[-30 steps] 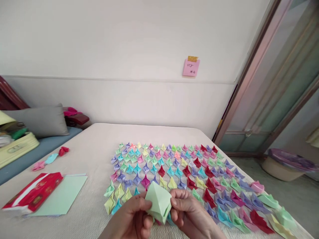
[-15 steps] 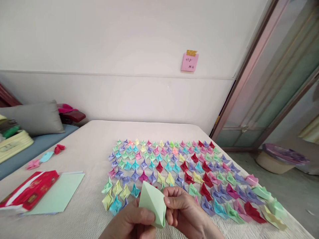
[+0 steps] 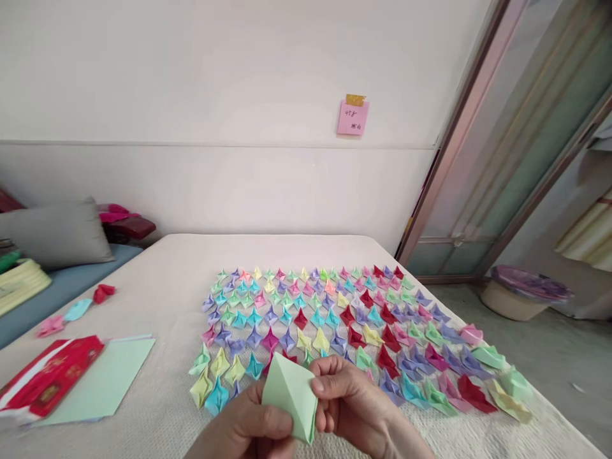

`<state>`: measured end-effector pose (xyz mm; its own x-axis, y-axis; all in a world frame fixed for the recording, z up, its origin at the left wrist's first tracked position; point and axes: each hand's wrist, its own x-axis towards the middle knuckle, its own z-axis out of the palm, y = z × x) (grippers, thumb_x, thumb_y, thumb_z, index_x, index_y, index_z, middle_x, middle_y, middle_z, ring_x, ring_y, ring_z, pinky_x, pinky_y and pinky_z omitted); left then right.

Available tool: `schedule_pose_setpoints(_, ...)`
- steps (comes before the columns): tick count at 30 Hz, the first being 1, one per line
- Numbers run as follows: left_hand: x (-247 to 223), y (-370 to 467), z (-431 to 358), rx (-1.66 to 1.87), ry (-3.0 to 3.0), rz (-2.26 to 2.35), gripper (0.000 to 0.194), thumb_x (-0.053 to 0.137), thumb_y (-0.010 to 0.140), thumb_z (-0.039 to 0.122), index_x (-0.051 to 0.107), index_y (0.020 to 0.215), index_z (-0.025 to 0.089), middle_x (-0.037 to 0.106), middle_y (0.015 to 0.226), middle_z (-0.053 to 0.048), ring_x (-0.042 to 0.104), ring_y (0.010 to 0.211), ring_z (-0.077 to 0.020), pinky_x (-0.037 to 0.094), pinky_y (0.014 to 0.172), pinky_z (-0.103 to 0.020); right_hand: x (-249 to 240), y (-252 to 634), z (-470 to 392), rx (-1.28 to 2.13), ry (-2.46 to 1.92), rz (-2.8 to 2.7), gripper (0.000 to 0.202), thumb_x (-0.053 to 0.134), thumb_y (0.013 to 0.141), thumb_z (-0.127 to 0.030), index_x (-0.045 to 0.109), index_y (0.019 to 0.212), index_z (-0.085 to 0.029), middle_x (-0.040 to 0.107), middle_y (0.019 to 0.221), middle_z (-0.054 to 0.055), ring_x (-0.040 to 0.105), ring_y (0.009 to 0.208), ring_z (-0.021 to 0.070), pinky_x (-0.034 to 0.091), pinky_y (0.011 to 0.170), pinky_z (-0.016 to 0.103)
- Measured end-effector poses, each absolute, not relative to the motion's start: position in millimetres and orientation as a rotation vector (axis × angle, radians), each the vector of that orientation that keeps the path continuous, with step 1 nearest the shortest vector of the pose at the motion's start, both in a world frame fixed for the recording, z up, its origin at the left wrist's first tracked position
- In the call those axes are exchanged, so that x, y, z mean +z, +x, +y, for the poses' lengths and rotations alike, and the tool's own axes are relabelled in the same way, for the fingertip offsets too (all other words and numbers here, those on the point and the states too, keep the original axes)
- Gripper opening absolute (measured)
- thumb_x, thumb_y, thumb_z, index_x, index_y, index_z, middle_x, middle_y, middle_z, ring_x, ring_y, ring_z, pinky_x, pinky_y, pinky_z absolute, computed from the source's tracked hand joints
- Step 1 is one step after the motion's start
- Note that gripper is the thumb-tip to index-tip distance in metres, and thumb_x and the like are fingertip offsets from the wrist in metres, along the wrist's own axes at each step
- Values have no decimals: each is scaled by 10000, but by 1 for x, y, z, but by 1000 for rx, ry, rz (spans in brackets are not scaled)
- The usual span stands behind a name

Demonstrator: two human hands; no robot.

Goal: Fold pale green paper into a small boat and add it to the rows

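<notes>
A light green sheet of paper, folded to a diamond shape with a pointed top, is held between my two hands close to me. My left hand is closed on its lower left side, with the thumb lying flat across the front. On the right edge, my right hand pinches the folded paper between thumb and fingers. Behind my hands, several rows of small folded paper boats in many colours cover the table. Part of the nearest row is hidden by my hands.
At left, a red tissue pack lies partly over light green paper sheets. Crumpled red paper, a blue piece and a pink piece lie behind. A lined bin stands on the floor at right.
The camera view has turned slightly to the right, so the surroundings sit further left. Both hands keep their hold on the green paper, with little visible difference in its folds.
</notes>
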<state>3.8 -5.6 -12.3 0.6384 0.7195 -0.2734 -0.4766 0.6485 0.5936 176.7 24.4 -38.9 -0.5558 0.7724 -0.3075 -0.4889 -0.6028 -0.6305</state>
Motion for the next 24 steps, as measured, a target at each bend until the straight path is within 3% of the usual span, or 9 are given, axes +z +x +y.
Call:
schedule_pose_setpoints(5, -19, 5, -6, 708, 505, 561, 126, 724, 618, 196, 743, 687, 93, 594, 440, -12, 446, 339, -53, 321, 361, -152, -35, 176, 27, 2141, -787, -611, 212, 849, 514, -202, 660, 519, -105, 652, 371, 28, 591, 298, 99, 440, 313, 138)
schedule_pose_setpoints(11, -20, 7, -9, 669, 511, 597, 236, 761, 583, 205, 753, 780, 76, 564, 397, 15, 404, 321, -38, 274, 346, -137, -30, 173, 25, 2100, -828, -616, 154, 807, 491, -169, 684, 547, -96, 633, 383, -1, 550, 290, 72, 421, 323, 142)
schedule_pose_setpoints(14, -18, 8, -10, 681, 425, 614, 226, 736, 598, 145, 753, 817, 90, 637, 482, -13, 509, 388, -69, 363, 397, -143, -28, 175, 25, 2072, -840, -631, 142, 792, 496, -167, 683, 559, -102, 630, 397, -5, 559, 316, 79, 433, 358, 157)
schedule_pose_setpoints(19, -21, 6, -3, 897, 352, 783, 169, 748, 718, 120, 752, 887, 122, 764, 781, -85, 686, 671, -171, 535, 594, -251, -26, 179, 26, 1916, -850, -730, 140, 754, 598, -166, 642, 528, -120, 643, 435, 11, 571, 354, 87, 365, 384, 165)
schedule_pose_setpoints(22, -24, 5, 2, 1004, 426, 784, 259, 795, 667, 101, 765, 924, 98, 781, 809, -112, 709, 737, -218, 553, 687, -300, -24, 179, 25, 1790, -879, -832, 182, 763, 654, -183, 637, 535, -130, 611, 443, -10, 539, 399, 81, 363, 427, 180)
schedule_pose_setpoints(24, -26, 5, 4, 1034, 502, 799, 305, 826, 633, 126, 769, 931, 92, 780, 773, -107, 710, 704, -226, 551, 666, -300, -23, 177, 24, 1683, -912, -923, 223, 779, 673, -219, 620, 533, -148, 570, 473, -32, 508, 449, 86, 366, 459, 194)
